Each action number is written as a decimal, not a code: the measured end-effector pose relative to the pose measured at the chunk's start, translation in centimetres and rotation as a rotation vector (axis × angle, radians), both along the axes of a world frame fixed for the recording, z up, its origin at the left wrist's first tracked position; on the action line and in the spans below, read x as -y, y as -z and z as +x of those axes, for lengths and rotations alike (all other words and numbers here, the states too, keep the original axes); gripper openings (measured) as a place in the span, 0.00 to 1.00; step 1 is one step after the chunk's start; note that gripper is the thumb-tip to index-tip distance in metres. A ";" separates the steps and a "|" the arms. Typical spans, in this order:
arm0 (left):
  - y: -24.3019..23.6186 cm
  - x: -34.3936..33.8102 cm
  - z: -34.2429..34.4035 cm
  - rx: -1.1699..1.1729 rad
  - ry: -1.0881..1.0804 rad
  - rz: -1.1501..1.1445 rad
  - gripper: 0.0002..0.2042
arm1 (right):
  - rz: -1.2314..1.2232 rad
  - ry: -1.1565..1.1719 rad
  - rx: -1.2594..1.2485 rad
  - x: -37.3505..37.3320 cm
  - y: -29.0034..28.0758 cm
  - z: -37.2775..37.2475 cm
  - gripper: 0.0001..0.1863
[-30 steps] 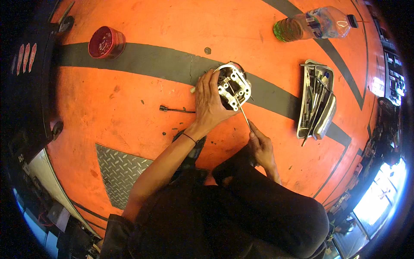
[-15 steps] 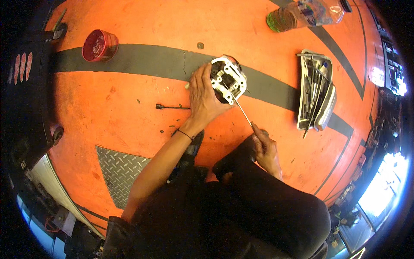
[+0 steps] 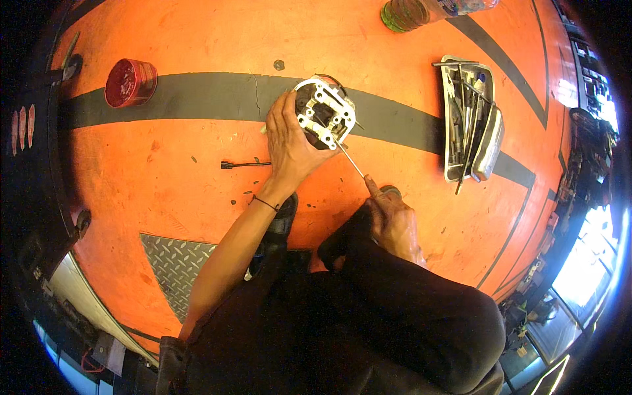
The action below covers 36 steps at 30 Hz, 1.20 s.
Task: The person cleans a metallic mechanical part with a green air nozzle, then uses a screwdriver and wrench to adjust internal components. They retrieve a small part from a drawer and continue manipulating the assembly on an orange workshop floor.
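On the orange floor, my left hand [image 3: 289, 146] grips the near-left side of a metal engine cylinder head [image 3: 338, 110], its fingers along the outer edge. The part's pale face, with several bolt holes and dark hollows, is turned up. My right hand [image 3: 394, 220] is closed around a screwdriver [image 3: 353, 161], whose handle is hidden in the palm. Its thin metal shaft slants up and left, and the tip meets the near edge of the cylinder head; the exact contact spot is too small to tell. A black cable with a connector [image 3: 245, 164] lies left of my left wrist.
A red tub [image 3: 131, 82] stands at the far left. To the right, a tray [image 3: 450, 158] holds several long tools. A bottle with green liquid [image 3: 405, 14] lies at the far edge. A diamond-tread metal plate [image 3: 174, 263] is set beside my left forearm.
The whole view has shifted, so floor things sit further left and up. My right hand has turned, its index finger now stretched along the screwdriver. My left hand keeps its grip.
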State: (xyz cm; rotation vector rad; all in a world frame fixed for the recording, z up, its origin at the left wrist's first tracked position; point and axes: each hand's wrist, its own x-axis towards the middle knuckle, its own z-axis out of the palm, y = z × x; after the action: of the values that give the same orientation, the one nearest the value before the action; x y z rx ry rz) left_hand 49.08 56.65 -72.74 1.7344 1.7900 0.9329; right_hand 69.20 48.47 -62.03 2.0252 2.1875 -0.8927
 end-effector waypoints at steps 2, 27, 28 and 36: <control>-0.1 0.0 0.0 0.007 0.003 -0.018 0.60 | 0.055 -0.007 -0.068 -0.3 0.2 1.0 0.24; -0.9 -2.0 -2.0 -0.007 0.252 -0.077 0.57 | -0.145 -0.160 0.115 -2.5 -3.2 1.8 0.34; -0.5 -2.1 -1.9 -0.014 0.249 -0.028 0.58 | -0.146 -0.148 0.107 -2.8 -3.2 1.3 0.34; 0.0 -1.7 -1.3 -0.070 0.207 -0.042 0.59 | -0.120 -0.007 -0.030 -0.2 0.2 -0.2 0.37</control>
State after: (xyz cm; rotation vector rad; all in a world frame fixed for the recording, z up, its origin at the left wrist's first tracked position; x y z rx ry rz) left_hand 47.73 58.38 -72.74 1.9027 1.6221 0.7526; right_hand 69.02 48.69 -62.22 1.9607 2.0989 -1.0338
